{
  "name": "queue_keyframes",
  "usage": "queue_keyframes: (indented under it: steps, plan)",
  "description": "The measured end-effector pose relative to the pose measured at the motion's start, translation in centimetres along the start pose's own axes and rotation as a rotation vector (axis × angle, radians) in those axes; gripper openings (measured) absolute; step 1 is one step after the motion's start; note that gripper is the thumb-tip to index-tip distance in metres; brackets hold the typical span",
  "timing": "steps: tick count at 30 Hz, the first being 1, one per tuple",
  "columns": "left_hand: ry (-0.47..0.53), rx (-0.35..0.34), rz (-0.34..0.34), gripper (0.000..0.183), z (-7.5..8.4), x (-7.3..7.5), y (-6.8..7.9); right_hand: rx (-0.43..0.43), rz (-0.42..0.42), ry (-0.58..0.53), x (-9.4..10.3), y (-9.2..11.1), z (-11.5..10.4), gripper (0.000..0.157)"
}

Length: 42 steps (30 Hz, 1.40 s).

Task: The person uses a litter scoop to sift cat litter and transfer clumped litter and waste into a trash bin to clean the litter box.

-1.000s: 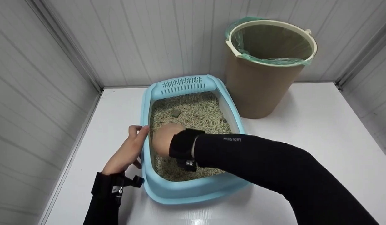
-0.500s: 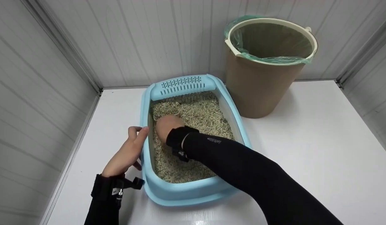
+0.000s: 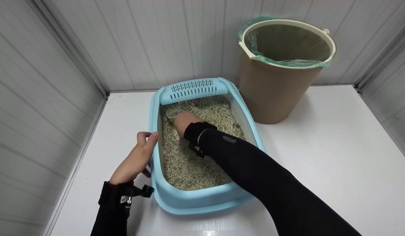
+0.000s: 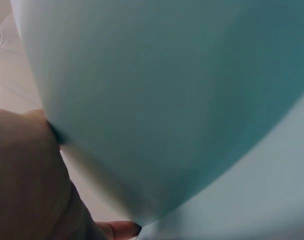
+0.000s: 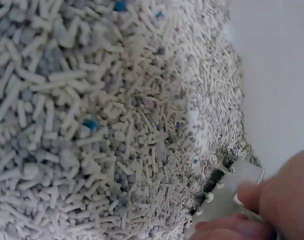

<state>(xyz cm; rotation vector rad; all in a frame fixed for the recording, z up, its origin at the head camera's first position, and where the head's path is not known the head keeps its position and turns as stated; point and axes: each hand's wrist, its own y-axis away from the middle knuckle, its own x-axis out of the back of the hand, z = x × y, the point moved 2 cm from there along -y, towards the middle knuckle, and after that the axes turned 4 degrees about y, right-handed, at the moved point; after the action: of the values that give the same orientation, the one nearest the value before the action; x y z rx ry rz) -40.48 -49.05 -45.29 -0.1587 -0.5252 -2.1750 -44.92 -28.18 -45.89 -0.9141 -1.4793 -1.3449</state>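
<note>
The right hand (image 3: pixel 186 123) curls fingers round a probably light, stiff scoop (image 5: pixel 227 190), best held by its rear, the left hand (image 3: pixel 136 160) gripping the blue tray (image 3: pixel 199 197).

Booth-like enclosure: grey panel walls (image 3: pixel 176 42), white flat surface (image 3: pixel 327 150).

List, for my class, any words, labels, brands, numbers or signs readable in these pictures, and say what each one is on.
Nothing can be read with certainty.
Pale lettering on the right black sleeve: too small and blurred to read.
Small white label on the left wristband: too small to read.
Blue tray, brown bin, visible part of the scoop: no lettering seen.
</note>
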Motion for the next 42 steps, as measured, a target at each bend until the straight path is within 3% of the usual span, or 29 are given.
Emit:
queue_keyframes:
  steps: [5, 9, 16, 22, 24, 31, 36, 39, 42]
  plan:
    - [0.005, -0.014, -0.013, 0.079, 0.0, -0.1, 0.0, -0.019, -0.074, 0.006, -0.4, -0.4, 0.5, 0.029]
    - [0.005, -0.014, -0.012, 0.078, 0.0, 0.0, 0.0, 0.006, -0.077, 0.062, -0.6, -0.5, 0.6, 0.034]
    - [-0.001, -0.005, -0.012, 0.076, 0.0, 0.0, -0.1, 0.036, -0.090, 0.050, -0.9, -0.8, 0.4, 0.046]
    - [-0.004, 0.000, -0.010, 0.075, 0.1, 0.0, -0.1, -0.011, -0.085, 0.009, -1.3, 0.5, -0.7, 0.031]
    - [-0.007, 0.000, -0.014, 0.075, 0.1, 0.0, -0.1, -0.016, -0.081, 0.032, -1.2, 1.3, -1.1, 0.024]
    - [-0.024, -0.001, -0.022, 0.077, 0.1, 0.0, -0.3, 0.002, -0.078, 0.012, 0.4, 6.0, -1.5, 0.029]
    - [-0.022, 0.002, -0.026, 0.081, 0.2, 0.1, -0.2, 0.104, 0.016, 0.098, 1.7, 10.6, -1.3, 0.032]
    - [-0.023, 0.001, -0.024, 0.082, 0.1, 0.1, -0.2, 0.103, 0.054, 0.027, 2.1, 12.8, -0.8, 0.038]
    - [-0.018, 0.000, -0.031, 0.082, 0.0, 0.1, -0.2, 0.031, 0.084, -0.097, 2.3, 14.1, 0.4, 0.058]
